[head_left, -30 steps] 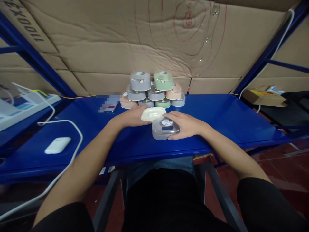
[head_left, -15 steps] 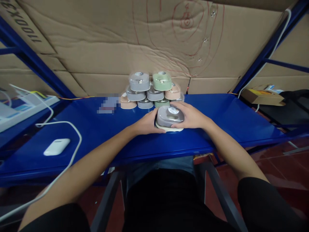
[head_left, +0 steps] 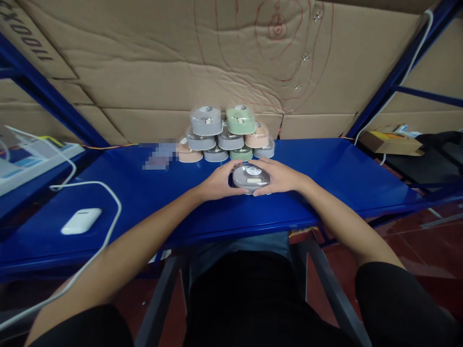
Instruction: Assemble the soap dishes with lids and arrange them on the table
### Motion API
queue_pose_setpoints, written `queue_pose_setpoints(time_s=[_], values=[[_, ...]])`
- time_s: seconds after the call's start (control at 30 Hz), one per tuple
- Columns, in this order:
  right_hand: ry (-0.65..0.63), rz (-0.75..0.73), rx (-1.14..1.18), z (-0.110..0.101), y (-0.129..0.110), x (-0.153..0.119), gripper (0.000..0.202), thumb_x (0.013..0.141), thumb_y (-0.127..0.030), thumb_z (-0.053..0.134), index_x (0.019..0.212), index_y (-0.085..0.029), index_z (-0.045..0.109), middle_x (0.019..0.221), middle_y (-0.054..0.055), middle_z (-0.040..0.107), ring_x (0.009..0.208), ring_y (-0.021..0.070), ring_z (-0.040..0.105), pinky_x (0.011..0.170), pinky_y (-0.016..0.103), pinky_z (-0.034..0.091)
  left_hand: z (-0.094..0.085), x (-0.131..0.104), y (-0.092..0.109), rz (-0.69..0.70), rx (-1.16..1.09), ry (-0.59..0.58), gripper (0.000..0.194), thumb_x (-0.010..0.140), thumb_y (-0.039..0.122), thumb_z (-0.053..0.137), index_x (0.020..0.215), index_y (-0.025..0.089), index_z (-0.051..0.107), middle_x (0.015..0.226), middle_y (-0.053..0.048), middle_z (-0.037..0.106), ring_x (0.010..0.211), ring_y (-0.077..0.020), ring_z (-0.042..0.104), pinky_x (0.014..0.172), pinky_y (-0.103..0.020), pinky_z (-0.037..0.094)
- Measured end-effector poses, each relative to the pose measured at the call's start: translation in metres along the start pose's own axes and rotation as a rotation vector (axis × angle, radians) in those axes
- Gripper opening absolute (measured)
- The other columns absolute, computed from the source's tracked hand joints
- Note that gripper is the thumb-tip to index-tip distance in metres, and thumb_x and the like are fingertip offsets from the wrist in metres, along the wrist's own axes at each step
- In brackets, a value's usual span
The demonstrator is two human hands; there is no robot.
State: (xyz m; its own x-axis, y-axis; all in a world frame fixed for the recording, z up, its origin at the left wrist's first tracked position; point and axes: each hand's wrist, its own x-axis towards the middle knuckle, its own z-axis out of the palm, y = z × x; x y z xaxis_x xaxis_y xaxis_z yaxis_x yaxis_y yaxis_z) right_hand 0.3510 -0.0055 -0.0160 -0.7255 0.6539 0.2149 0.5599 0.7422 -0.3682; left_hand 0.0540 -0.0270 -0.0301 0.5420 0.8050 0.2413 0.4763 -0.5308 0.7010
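Observation:
Between my two hands, on the blue table near its front edge, is a rounded grey box with a clear lid [head_left: 249,182], which looks like a soap box. A round white sticker is on its lid, and a pale clasp shows at the front. My left hand [head_left: 221,182] grips its left side, thumb at the front and fingers behind. Closed around the right side is my right hand [head_left: 280,177], its thumb also at the front. The box sits level, its pale bottom edge barely visible. Just behind it stand several similar boxes in grey, green [head_left: 241,120] and peach, stacked in tiers.
The blue table [head_left: 144,197] backs onto a cardboard wall [head_left: 152,86]. At left lie a white earphone case [head_left: 81,221], a white cable [head_left: 117,202] and a power strip [head_left: 39,166]. A cardboard box [head_left: 390,142] stands at far right, beyond a blue frame post.
The grey upper part was tilted and offset over a pale base; now it sits level on it, with the clasp facing me. My right hand has moved slightly down and left.

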Motion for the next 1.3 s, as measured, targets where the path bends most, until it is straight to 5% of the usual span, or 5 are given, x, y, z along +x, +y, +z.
queue_pose_setpoints(time_s=[0.57, 0.73, 0.9, 1.1, 1.3], values=[[-0.057, -0.036, 0.09, -0.023, 0.014, -0.01, 0.111, 0.073, -0.066, 0.106, 0.172, -0.036, 0.064, 0.163, 0.008, 0.076, 0.144, 0.0405, 0.074, 0.124, 0.059, 0.061, -0.013, 0.001, 0.0, -0.031, 0.16, -0.098, 0.087, 0.075, 0.074, 0.096, 0.142, 0.025, 0.069, 0.153, -0.017, 0.073, 0.145, -0.0446, 0.069, 0.129, -0.064, 0.053], [-0.132, 0.251, -0.032, -0.071, 0.054, -0.05, 0.111, 0.062, -0.048, 0.11, 0.165, -0.039, 0.07, 0.135, 0.007, 0.087, 0.113, 0.0403, 0.085, 0.103, 0.057, 0.071, -0.026, -0.002, -0.001, -0.085, 0.199, -0.116, 0.082, 0.089, 0.077, 0.081, 0.149, 0.022, 0.068, 0.159, -0.02, 0.072, 0.145, -0.0427, 0.072, 0.125, -0.06, 0.057], [-0.096, 0.839, -0.212, -0.101, 0.085, -0.064, 0.113, 0.065, -0.044, 0.106, 0.169, -0.029, 0.065, 0.141, 0.016, 0.085, 0.12, 0.0459, 0.085, 0.101, 0.056, 0.071, -0.029, -0.002, -0.003, -0.059, 0.26, -0.122, 0.077, 0.093, 0.076, 0.075, 0.147, 0.021, 0.07, 0.154, -0.02, 0.074, 0.141, -0.0408, 0.074, 0.121, -0.058, 0.059], [0.164, 1.201, -0.366, -0.076, 0.088, -0.032, 0.119, 0.082, -0.079, 0.096, 0.169, -0.008, 0.058, 0.158, 0.039, 0.069, 0.146, 0.0533, 0.072, 0.118, 0.065, 0.063, -0.028, -0.002, -0.004, -0.057, 0.283, -0.138, 0.075, 0.094, 0.076, 0.074, 0.147, 0.022, 0.07, 0.156, -0.019, 0.072, 0.141, -0.04, 0.072, 0.123, -0.057, 0.057], [0.278, 1.115, -0.287, -0.05, 0.09, -0.01, 0.136, 0.073, -0.077, 0.105, 0.176, -0.008, 0.048, 0.164, 0.037, 0.064, 0.148, 0.0534, 0.071, 0.121, 0.061, 0.061, -0.028, -0.001, -0.004, -0.058, 0.264, -0.146, 0.076, 0.093, 0.079, 0.073, 0.145, 0.023, 0.07, 0.158, -0.018, 0.071, 0.142, -0.0416, 0.071, 0.125, -0.058, 0.055]])
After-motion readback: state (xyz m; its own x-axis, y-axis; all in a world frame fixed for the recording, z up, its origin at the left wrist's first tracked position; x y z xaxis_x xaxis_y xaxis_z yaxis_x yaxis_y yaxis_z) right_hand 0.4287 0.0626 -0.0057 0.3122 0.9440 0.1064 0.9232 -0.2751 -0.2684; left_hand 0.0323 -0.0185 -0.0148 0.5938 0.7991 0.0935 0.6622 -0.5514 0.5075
